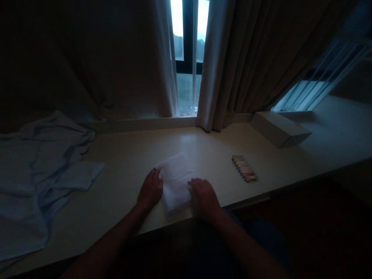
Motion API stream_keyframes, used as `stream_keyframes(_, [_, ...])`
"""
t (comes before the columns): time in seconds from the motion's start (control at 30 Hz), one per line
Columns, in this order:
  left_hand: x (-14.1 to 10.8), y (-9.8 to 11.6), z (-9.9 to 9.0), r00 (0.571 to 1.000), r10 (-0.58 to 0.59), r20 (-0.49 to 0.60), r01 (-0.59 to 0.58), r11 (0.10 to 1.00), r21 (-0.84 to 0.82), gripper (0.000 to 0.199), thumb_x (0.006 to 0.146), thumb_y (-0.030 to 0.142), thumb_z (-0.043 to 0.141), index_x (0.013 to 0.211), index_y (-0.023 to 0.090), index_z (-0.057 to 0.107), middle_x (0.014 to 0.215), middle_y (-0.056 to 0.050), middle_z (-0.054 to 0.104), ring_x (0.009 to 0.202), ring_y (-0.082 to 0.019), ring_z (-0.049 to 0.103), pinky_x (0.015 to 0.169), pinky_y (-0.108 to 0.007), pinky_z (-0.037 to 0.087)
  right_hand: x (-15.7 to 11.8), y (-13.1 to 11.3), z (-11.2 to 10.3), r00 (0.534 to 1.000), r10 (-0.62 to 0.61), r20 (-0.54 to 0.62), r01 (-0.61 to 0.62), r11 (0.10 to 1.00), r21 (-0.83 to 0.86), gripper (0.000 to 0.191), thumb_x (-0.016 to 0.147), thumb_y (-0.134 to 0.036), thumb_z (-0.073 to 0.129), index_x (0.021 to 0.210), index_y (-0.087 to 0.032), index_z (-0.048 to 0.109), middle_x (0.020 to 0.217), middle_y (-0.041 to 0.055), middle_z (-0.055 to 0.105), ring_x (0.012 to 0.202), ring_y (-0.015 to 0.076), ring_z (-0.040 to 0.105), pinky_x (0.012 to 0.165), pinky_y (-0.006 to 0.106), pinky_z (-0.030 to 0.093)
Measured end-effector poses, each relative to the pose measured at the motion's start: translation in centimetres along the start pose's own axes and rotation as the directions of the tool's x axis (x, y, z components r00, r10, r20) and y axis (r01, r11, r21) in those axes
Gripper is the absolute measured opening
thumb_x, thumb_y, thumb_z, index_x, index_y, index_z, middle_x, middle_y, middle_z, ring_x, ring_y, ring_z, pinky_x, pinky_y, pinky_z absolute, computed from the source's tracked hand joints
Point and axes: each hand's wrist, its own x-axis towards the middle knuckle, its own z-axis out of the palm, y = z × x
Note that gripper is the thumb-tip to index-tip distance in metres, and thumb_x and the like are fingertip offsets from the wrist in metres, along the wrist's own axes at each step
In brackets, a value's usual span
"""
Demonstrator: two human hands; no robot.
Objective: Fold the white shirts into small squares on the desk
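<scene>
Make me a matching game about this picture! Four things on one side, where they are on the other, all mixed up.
Things
1. Folded cloth
2. Box
3. Rumpled cloth
4. Narrow window

Places
A. Between the curtains
B. On the tabletop, right of the right hand
C. On the tabletop, left of the left hand
D. Between the left hand and the right hand

Pairs: 1-D, 2-B, 3-C, 4-A

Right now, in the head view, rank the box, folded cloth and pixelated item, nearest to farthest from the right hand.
1. Folded cloth: touching the right hand, left side.
2. Pixelated item: apart, right side.
3. Box: farther back, right.
</scene>
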Motion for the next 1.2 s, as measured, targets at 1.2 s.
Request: stream_keyframes(1.2, [-0.2, 0.6, -0.9, 0.987, -0.137, 0.083, 0.145, 0.984, -0.098, 0.055, 0.094, 0.046, 0.034, 0.14, 0.017, 0.04, 0.148, -0.012, 0.043, 0.139, -0.027, 0.035, 0.115, -0.048, 0.032, 0.4, 2.4, 2.5, 0.979, 0.134, 0.155, -0.104, 0.976, -0.192, 0.05, 0.098, -0.032, 0.034, 0.145, -0.013, 0.037, 0.151, 0.0143, 0.035, 0.14, 0.0288, 0.026, 0.113, 0.052, 0.021])
